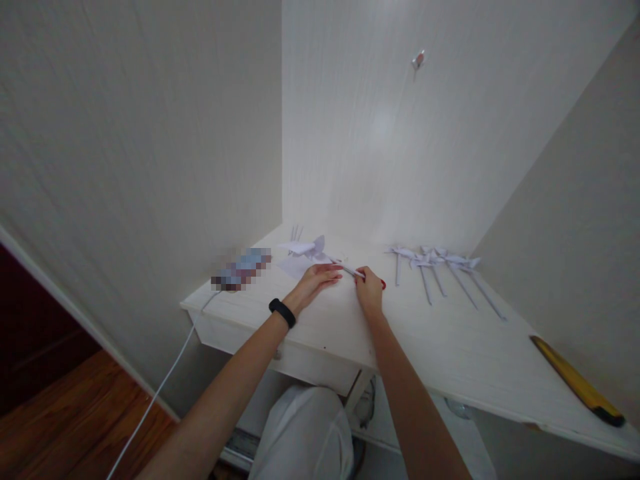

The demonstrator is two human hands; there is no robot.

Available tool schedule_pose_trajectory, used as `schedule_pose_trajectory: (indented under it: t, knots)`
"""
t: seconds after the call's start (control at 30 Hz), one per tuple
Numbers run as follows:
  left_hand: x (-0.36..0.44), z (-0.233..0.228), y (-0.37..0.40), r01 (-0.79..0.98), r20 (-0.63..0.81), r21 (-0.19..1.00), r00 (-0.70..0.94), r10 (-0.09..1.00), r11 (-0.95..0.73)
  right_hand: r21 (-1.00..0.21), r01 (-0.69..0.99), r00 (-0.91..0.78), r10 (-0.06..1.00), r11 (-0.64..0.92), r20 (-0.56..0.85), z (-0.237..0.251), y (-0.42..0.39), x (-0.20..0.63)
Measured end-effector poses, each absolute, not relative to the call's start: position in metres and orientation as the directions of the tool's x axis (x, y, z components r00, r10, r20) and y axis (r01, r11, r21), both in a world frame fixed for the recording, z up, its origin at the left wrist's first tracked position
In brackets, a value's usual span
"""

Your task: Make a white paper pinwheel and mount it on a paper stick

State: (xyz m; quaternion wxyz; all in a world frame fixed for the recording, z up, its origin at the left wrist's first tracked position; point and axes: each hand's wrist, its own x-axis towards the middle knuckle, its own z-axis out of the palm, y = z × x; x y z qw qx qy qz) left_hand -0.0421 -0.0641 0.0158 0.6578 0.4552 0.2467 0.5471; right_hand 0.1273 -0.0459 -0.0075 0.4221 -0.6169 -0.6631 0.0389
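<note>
Both hands pinch one rolled paper stick [350, 270]: left hand [315, 280], right hand [369, 290].

There is just one view. The camera sits on the person's head and looks forward and down at the white counter [450, 360] in a wall corner. It is about an arm's reach away, so small things look tiny.
</note>
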Motion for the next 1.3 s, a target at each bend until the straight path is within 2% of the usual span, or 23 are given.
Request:
schedule_pose_trajectory:
  t: [0.17,0.27,0.33,0.43,0.53,0.6,0.73,0.93,1.17,1.3]
  knots:
    - [-0.040,0.016,-0.070,-0.444,0.223,0.896,0.410,0.884,-0.019,-0.523,0.788,-0.063,0.889,0.323,0.453,-0.005,-0.049,0.121]
    - [-0.038,0.014,-0.070,-0.422,0.238,0.905,0.406,0.882,-0.050,-0.503,0.789,-0.121,0.891,0.354,0.437,-0.004,-0.051,0.118]
    - [-0.038,0.014,-0.067,-0.411,0.239,0.907,0.324,0.915,-0.092,-0.490,0.783,-0.158,0.885,0.383,0.438,-0.004,-0.051,0.117]
    - [-0.041,0.016,-0.061,-0.412,0.262,0.890,0.112,0.959,-0.195,-0.470,0.759,-0.205,0.851,0.449,0.483,-0.004,-0.051,0.116]
    - [-0.048,0.017,-0.057,-0.397,0.285,0.868,-0.095,0.954,-0.299,-0.445,0.735,-0.237,0.809,0.511,0.538,-0.003,-0.051,0.116]
    - [-0.051,0.017,-0.056,-0.371,0.302,0.866,-0.151,0.941,-0.337,-0.405,0.729,-0.289,0.785,0.552,0.548,-0.002,-0.053,0.115]
    - [-0.049,0.014,-0.053,-0.325,0.323,0.884,-0.099,0.941,-0.337,-0.341,0.746,-0.351,0.772,0.573,0.529,0.002,-0.057,0.111]
    - [-0.044,0.011,-0.053,-0.240,0.350,0.915,0.075,0.934,-0.324,-0.254,0.753,-0.445,0.755,0.607,0.481,0.003,-0.061,0.104]
    - [-0.046,0.013,-0.052,-0.207,0.407,0.893,-0.012,0.913,-0.401,-0.321,0.728,-0.405,0.758,0.606,0.512,0.004,-0.066,0.099]
    - [-0.044,0.012,-0.053,-0.207,0.398,0.901,0.039,0.916,-0.382,-0.321,0.720,-0.420,0.755,0.615,0.504,0.002,-0.066,0.096]
